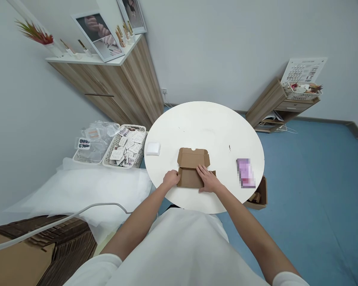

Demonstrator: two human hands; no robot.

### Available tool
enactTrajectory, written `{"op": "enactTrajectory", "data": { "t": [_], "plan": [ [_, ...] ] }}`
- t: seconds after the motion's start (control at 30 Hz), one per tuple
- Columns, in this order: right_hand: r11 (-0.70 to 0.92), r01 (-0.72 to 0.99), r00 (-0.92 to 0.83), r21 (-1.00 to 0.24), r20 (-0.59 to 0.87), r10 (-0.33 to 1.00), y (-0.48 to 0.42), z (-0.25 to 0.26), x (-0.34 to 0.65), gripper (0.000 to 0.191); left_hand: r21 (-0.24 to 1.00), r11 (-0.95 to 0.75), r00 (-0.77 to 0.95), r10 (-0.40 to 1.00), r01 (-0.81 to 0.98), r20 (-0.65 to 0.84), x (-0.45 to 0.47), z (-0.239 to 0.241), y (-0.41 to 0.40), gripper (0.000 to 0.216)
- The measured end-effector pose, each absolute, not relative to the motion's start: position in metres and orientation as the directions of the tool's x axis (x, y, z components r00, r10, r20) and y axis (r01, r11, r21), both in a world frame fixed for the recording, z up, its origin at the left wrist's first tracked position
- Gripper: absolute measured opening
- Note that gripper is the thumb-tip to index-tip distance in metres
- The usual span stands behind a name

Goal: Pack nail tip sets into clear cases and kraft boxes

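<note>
A small brown cardboard box (192, 165), partly folded with its lid flap standing open toward the far side, lies on the round white table (209, 123) near its front edge. My left hand (170, 178) is curled against the box's left side flap, fingers closed on it. My right hand (208, 178) lies flat on the box's right front part, fingers stretched out and pressing down.
A small white square pad (153, 148) lies at the table's left edge. A blurred pink-purple item (246, 172) lies at the right edge. Two white baskets (128, 151) of small packets stand left of the table. A cardboard box (259, 196) sits on the blue floor.
</note>
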State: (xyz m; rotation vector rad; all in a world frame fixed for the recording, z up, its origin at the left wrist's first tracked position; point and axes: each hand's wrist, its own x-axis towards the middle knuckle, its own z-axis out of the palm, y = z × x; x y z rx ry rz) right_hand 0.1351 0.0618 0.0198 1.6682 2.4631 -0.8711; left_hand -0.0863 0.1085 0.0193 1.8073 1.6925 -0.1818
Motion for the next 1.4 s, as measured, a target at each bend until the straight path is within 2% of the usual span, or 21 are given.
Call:
{"op": "enactTrajectory", "data": {
  "t": [0.27,0.4,0.47,0.53,0.6,0.67,0.8,0.93,1.03,1.1,1.17,1.23,1.3,1.4],
  "plan": [
    [0.280,0.886,-0.409,-0.371,-0.334,0.849,0.058,0.019,0.135,0.115,0.268,0.020,0.112,0.876,0.963,-0.469,-0.072,0.023,0.096,0.021],
    [0.293,0.898,-0.401,-0.328,-0.336,0.852,0.055,0.020,0.138,0.115,0.308,-0.012,0.160,0.873,0.951,-0.460,-0.074,0.028,0.089,0.030],
    [0.309,0.902,-0.404,-0.302,-0.338,0.850,0.054,0.022,0.140,0.114,0.387,-0.054,0.229,0.877,0.921,-0.423,-0.078,0.034,0.085,0.041],
    [0.325,0.903,-0.409,-0.279,-0.337,0.848,0.052,0.024,0.144,0.113,0.444,-0.149,0.332,0.867,0.884,-0.371,-0.080,0.040,0.081,0.067],
    [0.339,0.904,-0.413,-0.259,-0.331,0.848,0.051,0.025,0.147,0.113,0.425,-0.257,0.425,0.828,0.868,-0.367,-0.079,0.046,0.081,0.094],
    [0.358,0.902,-0.423,-0.241,-0.330,0.844,0.050,0.026,0.150,0.113,0.362,-0.316,0.456,0.786,0.877,-0.418,-0.074,0.051,0.084,0.111],
    [0.388,0.893,-0.447,-0.230,-0.342,0.826,0.051,0.028,0.150,0.116,0.283,-0.334,0.436,0.751,0.899,-0.496,-0.063,0.052,0.094,0.121],
    [0.356,0.887,-0.443,-0.295,-0.320,0.837,0.048,0.039,0.157,0.115,0.287,-0.337,0.441,0.740,0.896,-0.507,-0.058,0.049,0.097,0.122],
    [0.223,0.879,-0.352,-0.423,-0.259,0.899,0.035,0.049,0.177,0.102,0.300,-0.312,0.427,0.750,0.902,-0.505,-0.056,0.047,0.094,0.121],
    [0.002,0.850,-0.153,-0.526,-0.243,0.958,0.023,0.051,0.195,0.090,0.312,-0.295,0.421,0.758,0.903,-0.499,-0.055,0.046,0.090,0.120],
    [-0.278,0.719,0.078,-0.636,-0.324,0.943,0.011,0.047,0.210,0.082,0.336,-0.280,0.421,0.765,0.899,-0.487,-0.053,0.044,0.086,0.118],
    [-0.480,0.502,0.155,-0.720,-0.471,0.868,0.003,0.038,0.218,0.076,0.369,-0.264,0.425,0.772,0.891,-0.474,-0.050,0.042,0.081,0.115],
    [-0.553,0.353,0.151,-0.755,-0.537,0.830,0.000,0.029,0.218,0.072,0.397,-0.247,0.425,0.779,0.884,-0.462,-0.047,0.040,0.076,0.114],
    [-0.524,0.350,0.222,-0.777,-0.474,0.852,0.005,0.018,0.215,0.059,0.432,-0.218,0.417,0.793,0.875,-0.445,-0.041,0.038,0.071,0.114]
  ]
}}
